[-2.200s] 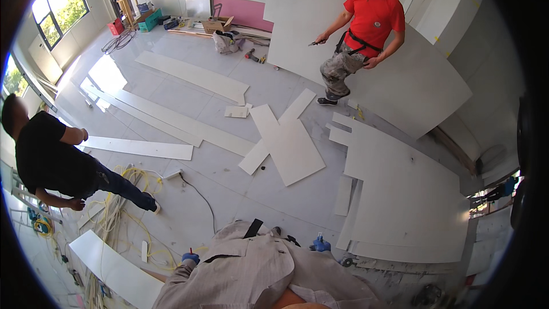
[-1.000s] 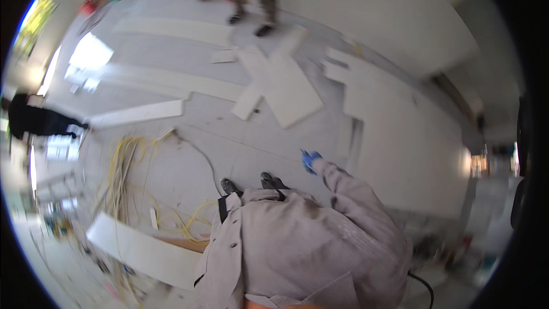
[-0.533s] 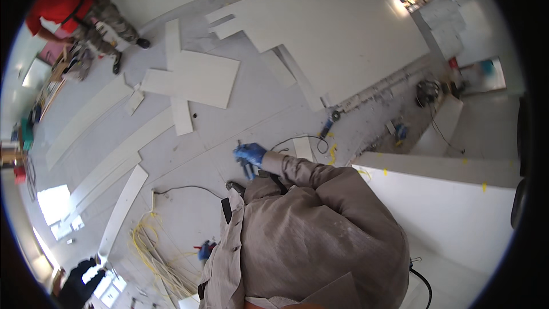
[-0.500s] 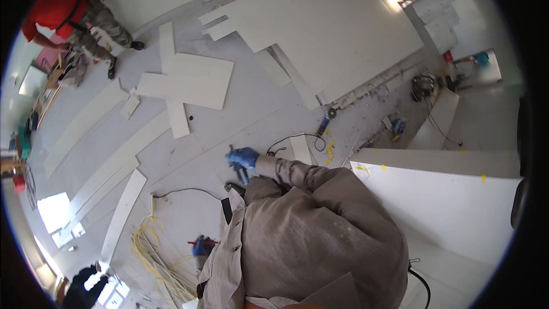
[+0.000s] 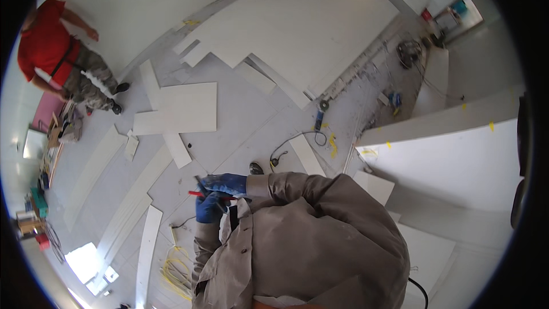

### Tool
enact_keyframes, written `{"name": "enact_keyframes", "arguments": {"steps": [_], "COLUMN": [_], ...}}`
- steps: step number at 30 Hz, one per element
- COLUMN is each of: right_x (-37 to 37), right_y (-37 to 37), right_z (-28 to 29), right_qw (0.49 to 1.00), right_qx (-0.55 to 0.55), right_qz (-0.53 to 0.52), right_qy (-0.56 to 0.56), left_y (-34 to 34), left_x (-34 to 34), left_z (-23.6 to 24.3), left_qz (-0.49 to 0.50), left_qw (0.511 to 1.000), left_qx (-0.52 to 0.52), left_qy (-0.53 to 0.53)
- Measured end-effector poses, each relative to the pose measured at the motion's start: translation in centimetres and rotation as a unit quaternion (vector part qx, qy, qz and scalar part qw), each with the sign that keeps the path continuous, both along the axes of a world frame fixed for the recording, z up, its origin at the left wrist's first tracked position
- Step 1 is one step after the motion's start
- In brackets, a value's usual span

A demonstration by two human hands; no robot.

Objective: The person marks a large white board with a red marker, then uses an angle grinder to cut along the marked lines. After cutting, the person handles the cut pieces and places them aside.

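My blue-gloved hands meet in front of my body, close together. My left hand (image 5: 208,209) is closed on a thin red pencil-like stick (image 5: 195,193), which sticks out to the left. Over it lies my right hand (image 5: 227,183), its fingers closed on a dark slim tool (image 5: 199,182). This tool crosses the red stick at a slant; its kind cannot be made out, since the gloves cover most of it. Below my hands there is grey floor, with my dark shoe (image 5: 255,167) a little to the right.
Cut white panels (image 5: 189,107) lie crossed on the floor ahead. A large white sheet (image 5: 297,28) spreads behind them. An angle grinder (image 5: 320,117) with its cord and a tape measure (image 5: 274,162) lie to the right. A person in red (image 5: 48,40) stands far left. Yellow cord (image 5: 176,274) lies lower left.
My hands have come together: the left rose with the red stick, the right moved left and down with the dark tool. The view has shifted. The person in red stands more upright.
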State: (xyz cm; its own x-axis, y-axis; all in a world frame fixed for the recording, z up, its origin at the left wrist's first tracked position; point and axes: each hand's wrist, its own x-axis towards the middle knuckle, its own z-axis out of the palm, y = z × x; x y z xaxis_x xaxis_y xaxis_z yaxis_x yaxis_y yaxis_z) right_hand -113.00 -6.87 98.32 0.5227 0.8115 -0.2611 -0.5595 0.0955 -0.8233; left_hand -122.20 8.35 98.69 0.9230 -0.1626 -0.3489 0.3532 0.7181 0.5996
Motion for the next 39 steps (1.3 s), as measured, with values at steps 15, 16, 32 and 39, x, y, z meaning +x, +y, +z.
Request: {"name": "enact_keyframes", "arguments": {"steps": [15,16,32,39], "right_x": [4.4,5.0,1.2,1.4], "right_y": [-4.9,-6.0,20.4,29.5], "right_z": [6.2,5.6,35.0,27.1], "right_qw": [0.96,0.965,0.614,0.658], "right_qx": [-0.151,-0.138,0.178,0.057], "right_qz": [0.106,0.063,0.334,0.377], "right_qy": [-0.21,-0.216,-0.693,-0.649], "left_y": [4.8,6.4,25.9,31.6], "left_x": [0.1,-0.8,-9.4,-4.7], "left_z": [6.8,6.7,0.7,3.4], "left_qz": [0.131,0.152,0.151,0.083], "left_qw": [0.973,0.972,0.981,0.993], "left_qx": [0.177,0.161,-0.01,0.018], "left_qy": [0.074,0.081,0.124,0.08]}}
